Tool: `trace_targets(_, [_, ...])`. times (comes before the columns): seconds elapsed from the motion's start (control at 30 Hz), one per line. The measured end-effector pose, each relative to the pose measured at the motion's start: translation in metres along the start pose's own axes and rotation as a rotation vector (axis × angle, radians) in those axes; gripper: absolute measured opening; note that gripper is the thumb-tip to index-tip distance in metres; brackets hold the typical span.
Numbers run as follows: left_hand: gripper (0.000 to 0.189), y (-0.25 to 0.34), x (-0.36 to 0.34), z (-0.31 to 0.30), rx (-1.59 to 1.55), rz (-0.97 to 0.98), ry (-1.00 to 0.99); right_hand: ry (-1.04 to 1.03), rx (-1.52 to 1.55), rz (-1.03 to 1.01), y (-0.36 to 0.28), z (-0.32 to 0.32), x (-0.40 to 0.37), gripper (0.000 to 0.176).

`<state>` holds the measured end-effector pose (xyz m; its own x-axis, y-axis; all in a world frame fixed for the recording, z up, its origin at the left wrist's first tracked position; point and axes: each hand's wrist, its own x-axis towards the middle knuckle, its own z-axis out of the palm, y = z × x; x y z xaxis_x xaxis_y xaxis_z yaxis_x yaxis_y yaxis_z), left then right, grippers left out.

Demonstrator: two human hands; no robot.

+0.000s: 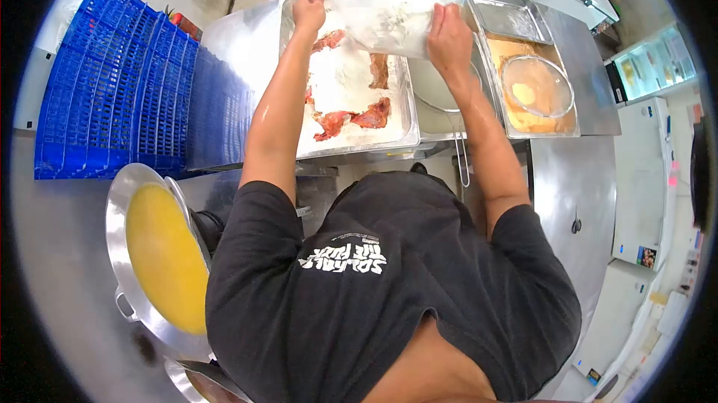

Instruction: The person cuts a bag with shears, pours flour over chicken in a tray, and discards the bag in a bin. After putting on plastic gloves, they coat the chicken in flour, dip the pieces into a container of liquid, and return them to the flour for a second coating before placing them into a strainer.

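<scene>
Plastic bag [381, 25], clear, white powder inside: one, stretched over the far part of a metal tray [411, 115], its right end reaching past the tray's right edge.
Left hand [309, 11]: fingers clamped on the bag's left end, close to the tray's far left corner.
Right hand [450, 38]: fingers clamped on the bag's right end, beyond the tray's right rim.
Meat pieces [372, 113], red: several, lying in white powder [340, 81] near the tray's sides; bare powder fills the middle, leaving room between them.
Blue crates [112, 96]: left, a strip of bench [250, 36] separating them from the tray.
Round container [434, 89]: right of the tray, narrow gap; wire handle [462, 156] overhanging the front edge.
Second tray [544, 134]: farther right, round sieve [537, 86] inside its walls.
Pot [116, 223]: near left, yellow liquid inside.
</scene>
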<state>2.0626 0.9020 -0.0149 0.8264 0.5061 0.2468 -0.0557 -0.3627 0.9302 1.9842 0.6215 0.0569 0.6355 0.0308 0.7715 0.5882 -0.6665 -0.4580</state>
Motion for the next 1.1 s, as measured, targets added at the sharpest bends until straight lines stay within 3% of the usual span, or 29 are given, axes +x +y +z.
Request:
trace_targets(0.07, [0.033, -0.022, 0.011, 0.001, -0.037, 0.002, 0.028, -0.047, -0.064, -0.032, -0.006, 0.002, 0.014, 0.025])
trace_targets(0.1, [0.032, -0.006, 0.002, -0.008, -0.025, -0.070, 0.010, -0.070, -0.095, -0.054, -0.009, 0.004, 0.022, 0.026])
trace_targets(0.33, [0.032, -0.013, -0.017, -0.024, 0.088, -0.053, -0.030, -0.224, -0.179, -0.132, -0.012, 0.018, 0.054, 0.033])
trace_targets(0.43, [0.028, -0.015, -0.015, -0.025, 0.085, -0.073, -0.022, -0.357, -0.268, -0.287, 0.001, 0.026, 0.057, 0.013])
trace_targets(0.5, [0.028, -0.026, -0.024, -0.017, 0.122, -0.070, -0.082, -0.367, -0.194, -0.315, 0.003, 0.031, 0.055, 0.013])
trace_targets(0.63, [0.031, -0.027, -0.019, -0.020, 0.095, -0.086, -0.007, -0.287, -0.238, -0.491, 0.004, 0.035, 0.066, 0.012])
trace_targets(0.8, [0.035, -0.017, -0.028, -0.026, 0.128, -0.120, -0.127, -0.381, -0.141, -0.504, -0.012, 0.031, 0.085, 0.018])
trace_targets(0.9, [0.033, -0.042, -0.012, -0.022, 0.206, -0.147, -0.046, -0.366, -0.061, -0.422, -0.021, 0.046, 0.092, 0.024])
trace_targets(0.97, [0.032, -0.073, 0.001, -0.018, 0.055, -0.193, -0.057, -0.287, 0.077, -0.378, -0.020, 0.055, 0.092, 0.029])
trace_targets(1.07, [0.031, -0.080, 0.009, -0.017, -0.114, -0.306, -0.059, -0.602, -0.116, -0.336, -0.031, 0.056, 0.106, 0.030])
trace_targets(1.1, [0.030, -0.082, 0.007, -0.018, -0.154, -0.358, -0.062, -0.459, 0.112, -0.320, -0.027, 0.057, 0.104, 0.030])
